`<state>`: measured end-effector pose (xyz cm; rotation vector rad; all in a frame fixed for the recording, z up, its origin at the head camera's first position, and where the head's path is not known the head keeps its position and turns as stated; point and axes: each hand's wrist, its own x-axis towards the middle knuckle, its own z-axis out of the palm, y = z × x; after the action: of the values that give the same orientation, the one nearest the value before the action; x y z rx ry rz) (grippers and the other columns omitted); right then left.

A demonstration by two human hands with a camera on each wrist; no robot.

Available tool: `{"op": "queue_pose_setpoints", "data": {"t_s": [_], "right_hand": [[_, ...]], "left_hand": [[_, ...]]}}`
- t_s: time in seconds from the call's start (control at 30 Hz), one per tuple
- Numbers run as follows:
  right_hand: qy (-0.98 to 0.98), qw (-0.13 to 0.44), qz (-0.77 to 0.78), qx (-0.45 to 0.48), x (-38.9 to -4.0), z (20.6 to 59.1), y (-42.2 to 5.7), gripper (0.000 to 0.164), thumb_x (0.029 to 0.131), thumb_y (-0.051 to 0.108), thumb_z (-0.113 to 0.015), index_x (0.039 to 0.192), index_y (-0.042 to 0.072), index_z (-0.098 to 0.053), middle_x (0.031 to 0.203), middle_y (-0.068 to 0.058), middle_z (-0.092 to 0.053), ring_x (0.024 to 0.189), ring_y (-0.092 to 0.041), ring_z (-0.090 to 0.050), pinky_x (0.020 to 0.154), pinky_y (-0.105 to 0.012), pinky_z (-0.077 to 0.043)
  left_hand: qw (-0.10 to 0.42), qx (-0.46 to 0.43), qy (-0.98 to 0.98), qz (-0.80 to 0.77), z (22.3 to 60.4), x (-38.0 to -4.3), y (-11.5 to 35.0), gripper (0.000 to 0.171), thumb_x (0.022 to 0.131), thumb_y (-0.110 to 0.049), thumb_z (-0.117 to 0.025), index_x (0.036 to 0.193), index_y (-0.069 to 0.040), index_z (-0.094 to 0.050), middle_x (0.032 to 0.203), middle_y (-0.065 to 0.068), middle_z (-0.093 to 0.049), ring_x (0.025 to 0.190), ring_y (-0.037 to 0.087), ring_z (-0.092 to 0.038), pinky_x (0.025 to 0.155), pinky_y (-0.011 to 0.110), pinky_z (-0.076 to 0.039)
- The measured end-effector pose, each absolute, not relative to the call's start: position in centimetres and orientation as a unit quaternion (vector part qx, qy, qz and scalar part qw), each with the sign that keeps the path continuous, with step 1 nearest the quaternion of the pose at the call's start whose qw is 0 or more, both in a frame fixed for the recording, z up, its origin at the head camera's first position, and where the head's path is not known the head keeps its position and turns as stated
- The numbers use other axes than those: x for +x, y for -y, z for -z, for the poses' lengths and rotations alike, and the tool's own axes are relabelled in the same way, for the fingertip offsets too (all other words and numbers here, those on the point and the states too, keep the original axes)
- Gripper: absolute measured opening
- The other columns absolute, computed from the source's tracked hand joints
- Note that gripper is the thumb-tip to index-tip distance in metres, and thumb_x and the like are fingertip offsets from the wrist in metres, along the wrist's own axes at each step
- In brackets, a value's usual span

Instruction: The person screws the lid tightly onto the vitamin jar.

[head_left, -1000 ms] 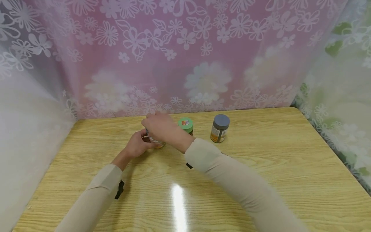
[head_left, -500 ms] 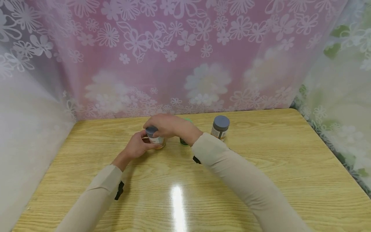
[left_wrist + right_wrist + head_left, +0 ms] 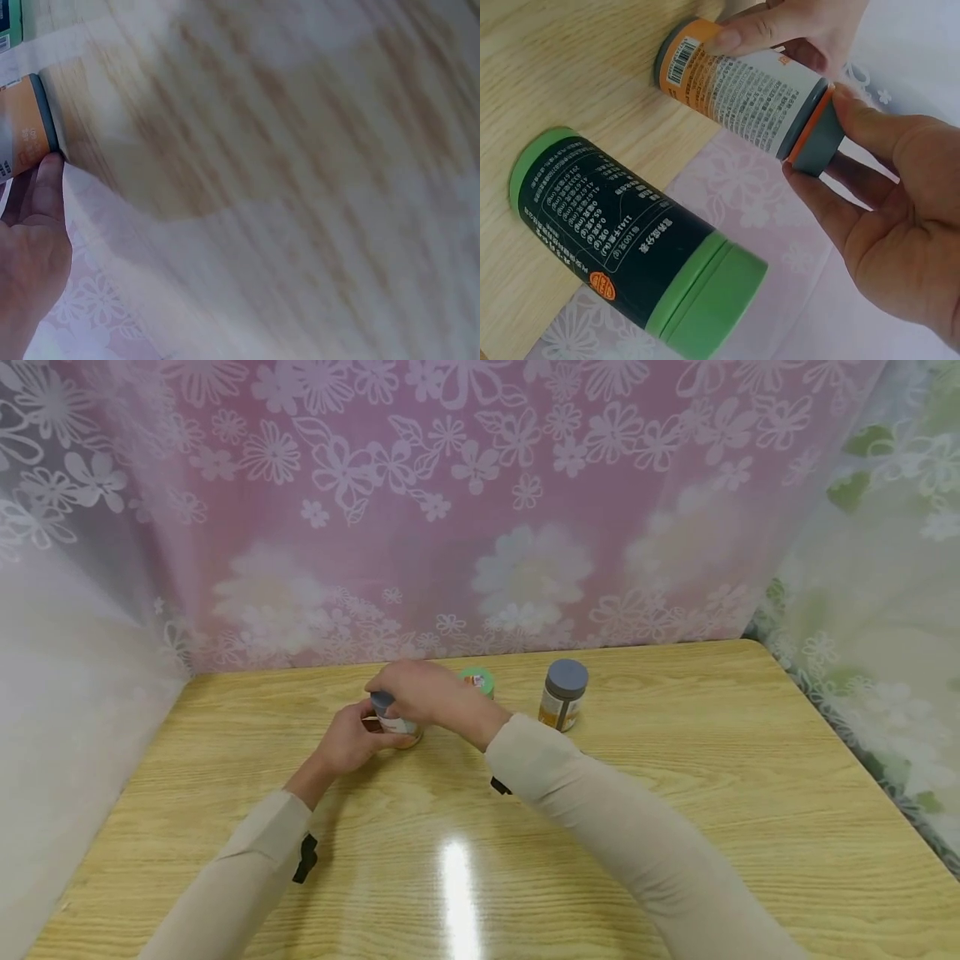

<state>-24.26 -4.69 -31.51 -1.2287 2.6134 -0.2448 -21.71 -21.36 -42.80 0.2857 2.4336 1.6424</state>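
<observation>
A jar (image 3: 750, 97) with a white and orange label and a grey lid (image 3: 819, 142) stands upright at the back left of the table. My left hand (image 3: 348, 742) grips its body low down, thumb across the label. From above, my right hand (image 3: 431, 692) pinches the lid between thumb and fingers. An orange ring shows just under the lid in the right wrist view. In the left wrist view, fingertips of the left hand (image 3: 37, 240) lie by the jar's base. Beside the right forearm, a dark jar with a green lid (image 3: 478, 679) is partly hidden.
Another jar with a grey lid (image 3: 564, 695) stands further right, apart from the others. All are on a wood-grain table (image 3: 675, 760). A pink flowered curtain (image 3: 450, 527) hangs along the back edge, with pale sheets at both sides.
My right hand has turned at the lid, uncovering part of it, and its wrist swung right, then slightly back. The left hand keeps its grip on the jar. The view has shifted slightly.
</observation>
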Motion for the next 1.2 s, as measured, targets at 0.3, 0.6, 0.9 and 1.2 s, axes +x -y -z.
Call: {"op": "queue_pose_setpoints", "data": {"t_s": [0.3, 0.6, 0.9, 1.2], "right_hand": [[-0.905, 0.127, 0.091, -0.396, -24.0, 31.7, 5.1, 0.045, 0.093, 0.019, -0.064, 0.137, 0.015, -0.054, 0.13, 0.0, -0.056, 0.11, -0.013, -0.054, 0.085, -0.025, -0.046], [-0.903, 0.132, 0.087, -0.399, -24.0, 31.7, 4.7, 0.047, 0.094, 0.021, -0.064, 0.138, 0.014, -0.052, 0.135, -0.001, -0.052, 0.115, -0.014, -0.053, 0.087, -0.025, -0.045], [-0.897, 0.122, 0.093, -0.415, -24.2, 31.9, 4.2, 0.047, 0.095, 0.024, -0.061, 0.14, 0.016, -0.05, 0.14, 0.001, -0.048, 0.12, -0.014, -0.049, 0.09, -0.025, -0.044], [-0.902, 0.1, 0.065, -0.414, -24.7, 32.7, 3.4, 0.064, 0.092, 0.049, -0.058, 0.148, 0.028, -0.036, 0.151, 0.002, -0.033, 0.127, -0.018, -0.044, 0.085, -0.031, -0.047]], "left_hand": [[0.085, 0.099, -0.829, -0.544, 43.2, -21.8, 21.4, 0.055, 0.08, -0.022, -0.08, 0.125, -0.003, -0.055, 0.12, 0.013, -0.057, 0.11, 0.029, -0.059, 0.083, 0.033, -0.054], [0.107, 0.112, -0.84, -0.52, 42.9, -22.0, 21.2, 0.058, 0.082, -0.023, -0.078, 0.129, -0.002, -0.051, 0.121, 0.014, -0.055, 0.109, 0.03, -0.06, 0.081, 0.034, -0.054], [0.104, 0.111, -0.861, -0.485, 42.3, -21.9, 21.4, 0.059, 0.082, -0.026, -0.078, 0.129, -0.002, -0.051, 0.118, 0.013, -0.057, 0.104, 0.028, -0.062, 0.077, 0.034, -0.055], [0.084, 0.104, -0.873, -0.47, 42.5, -21.6, 21.2, 0.068, 0.084, -0.029, -0.076, 0.136, -0.003, -0.043, 0.125, 0.013, -0.053, 0.111, 0.029, -0.056, 0.088, 0.042, -0.05]]}}
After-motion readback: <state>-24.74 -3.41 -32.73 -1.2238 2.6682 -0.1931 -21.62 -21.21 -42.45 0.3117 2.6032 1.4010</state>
